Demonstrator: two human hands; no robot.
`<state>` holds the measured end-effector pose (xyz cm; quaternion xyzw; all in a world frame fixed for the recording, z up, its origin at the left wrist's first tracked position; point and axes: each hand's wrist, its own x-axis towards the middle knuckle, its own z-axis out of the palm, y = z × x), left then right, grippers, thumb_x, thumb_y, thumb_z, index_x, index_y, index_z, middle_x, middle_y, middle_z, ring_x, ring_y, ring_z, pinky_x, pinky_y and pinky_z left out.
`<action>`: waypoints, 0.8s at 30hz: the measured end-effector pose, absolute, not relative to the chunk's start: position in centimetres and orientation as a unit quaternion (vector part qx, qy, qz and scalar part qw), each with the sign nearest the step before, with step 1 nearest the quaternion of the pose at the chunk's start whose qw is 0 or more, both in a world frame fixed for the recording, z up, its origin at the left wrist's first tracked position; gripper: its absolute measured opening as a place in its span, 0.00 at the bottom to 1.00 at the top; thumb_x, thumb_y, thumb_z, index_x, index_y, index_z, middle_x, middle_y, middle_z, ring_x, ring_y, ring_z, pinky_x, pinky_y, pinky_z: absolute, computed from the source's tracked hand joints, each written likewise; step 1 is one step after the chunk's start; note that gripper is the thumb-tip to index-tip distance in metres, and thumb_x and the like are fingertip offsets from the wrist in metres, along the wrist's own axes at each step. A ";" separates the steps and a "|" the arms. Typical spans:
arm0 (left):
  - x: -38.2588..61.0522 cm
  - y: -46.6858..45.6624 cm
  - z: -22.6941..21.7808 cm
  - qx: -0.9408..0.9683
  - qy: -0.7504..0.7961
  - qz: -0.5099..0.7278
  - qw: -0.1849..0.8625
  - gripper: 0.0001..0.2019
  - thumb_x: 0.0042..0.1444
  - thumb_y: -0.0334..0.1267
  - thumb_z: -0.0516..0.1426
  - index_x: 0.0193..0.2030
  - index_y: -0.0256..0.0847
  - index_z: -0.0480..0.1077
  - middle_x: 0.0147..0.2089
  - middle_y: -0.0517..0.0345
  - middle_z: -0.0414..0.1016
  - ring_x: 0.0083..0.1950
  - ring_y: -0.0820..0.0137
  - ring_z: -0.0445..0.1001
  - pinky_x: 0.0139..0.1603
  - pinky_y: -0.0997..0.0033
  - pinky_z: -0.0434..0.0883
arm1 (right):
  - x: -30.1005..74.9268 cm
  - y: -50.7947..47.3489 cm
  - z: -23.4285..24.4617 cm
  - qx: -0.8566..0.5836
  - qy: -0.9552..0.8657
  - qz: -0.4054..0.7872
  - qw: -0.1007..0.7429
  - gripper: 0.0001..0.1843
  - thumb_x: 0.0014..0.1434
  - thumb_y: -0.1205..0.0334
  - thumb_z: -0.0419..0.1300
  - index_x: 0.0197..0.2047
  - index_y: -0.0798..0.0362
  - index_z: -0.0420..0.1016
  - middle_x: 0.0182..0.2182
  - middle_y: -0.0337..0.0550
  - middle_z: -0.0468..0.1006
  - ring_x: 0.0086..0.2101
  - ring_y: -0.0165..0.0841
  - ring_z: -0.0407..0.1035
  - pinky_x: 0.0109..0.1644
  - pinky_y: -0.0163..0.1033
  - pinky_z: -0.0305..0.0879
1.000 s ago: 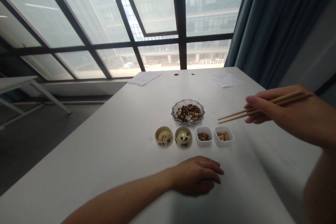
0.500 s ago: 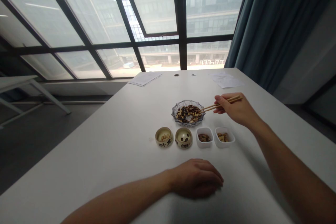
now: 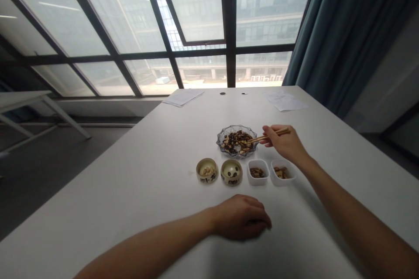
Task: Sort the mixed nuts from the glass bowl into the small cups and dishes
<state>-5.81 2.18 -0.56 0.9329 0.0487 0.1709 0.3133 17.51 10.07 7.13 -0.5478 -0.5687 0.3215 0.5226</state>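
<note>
My right hand (image 3: 284, 144) is closed around a pair of wooden chopsticks (image 3: 266, 137), whose tips reach into a glass dish (image 3: 221, 136) of mixed nuts and beans at the table's middle. In front of the dish stand two round brown cups (image 3: 207, 171) (image 3: 231, 172) and two small white tubs (image 3: 258, 172) (image 3: 283, 171), each with a few pieces inside. My left hand (image 3: 241, 217) lies palm down on the white table (image 3: 131, 183), near the cups, with its fingers curled under and nothing visible in it.
Sheets of paper (image 3: 183, 96) (image 3: 286, 101) lie at the table's far edge by the window. A dark curtain (image 3: 347, 30) hangs at the right. Another white table (image 3: 19, 100) stands at the left across a dark floor.
My right hand carried the chopsticks from the right side in toward the glass dish, and their tips now dip among the nuts. My left hand has curled its fingers slightly.
</note>
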 end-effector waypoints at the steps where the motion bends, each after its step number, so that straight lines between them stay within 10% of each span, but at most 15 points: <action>1: -5.8 2.2 -0.6 0.932 0.049 0.173 0.314 0.11 0.65 0.34 0.55 0.47 0.38 0.79 0.40 0.51 0.82 0.41 0.70 0.80 0.48 0.75 0.74 | 17.4 10.0 7.1 -0.548 -0.568 0.317 0.525 0.30 0.59 0.34 0.67 0.32 0.57 0.81 0.29 0.55 0.86 0.30 0.45 0.84 0.29 0.37 0.81; 24: -5.8 2.1 -0.3 0.925 0.084 0.145 0.342 0.12 0.63 0.33 0.56 0.50 0.41 0.79 0.42 0.51 0.82 0.42 0.70 0.80 0.50 0.75 0.75 | 18.1 7.0 12.4 -0.563 -0.501 0.302 0.584 0.23 0.61 0.42 0.69 0.26 0.52 0.80 0.23 0.50 0.84 0.24 0.43 0.83 0.25 0.37 0.81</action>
